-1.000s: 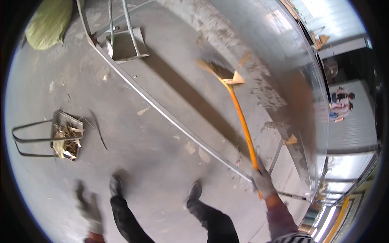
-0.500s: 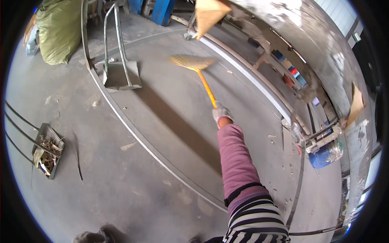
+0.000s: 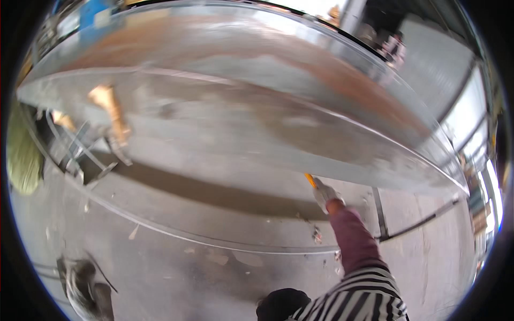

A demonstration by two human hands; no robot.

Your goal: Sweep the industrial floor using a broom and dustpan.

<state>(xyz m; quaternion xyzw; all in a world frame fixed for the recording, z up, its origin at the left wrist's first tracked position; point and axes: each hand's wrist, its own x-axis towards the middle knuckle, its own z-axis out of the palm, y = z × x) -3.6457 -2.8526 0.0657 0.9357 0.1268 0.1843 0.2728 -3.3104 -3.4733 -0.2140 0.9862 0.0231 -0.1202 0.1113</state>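
My right hand point(image 3: 325, 193), in a pale glove, is closed round the orange handle point(image 3: 310, 180) of a broom. Only a short piece of that handle shows; the rest of the broom disappears behind the lower edge of a large grey slab-like table point(image 3: 225, 115). The right arm, in a pink sleeve cover over a striped sleeve, reaches forward from the lower right. My left hand cannot be seen. A blurred dark grey shape point(image 3: 80, 286) at the lower left is too unclear to name.
A metal-framed scoop point(image 3: 88, 160) stands at the left near a green sack point(image 3: 24, 152). Tan torn pieces point(image 3: 110, 109) show before the table. Small litter point(image 3: 317, 234) lies on the floor near my arm. Another person point(image 3: 394, 51) is at the far right.
The view has swung, bringing the tabletop across the front. My right hand still grips the broom, now beside the table's edge; its bristles, seen before, are hidden. The scoop sits further left.
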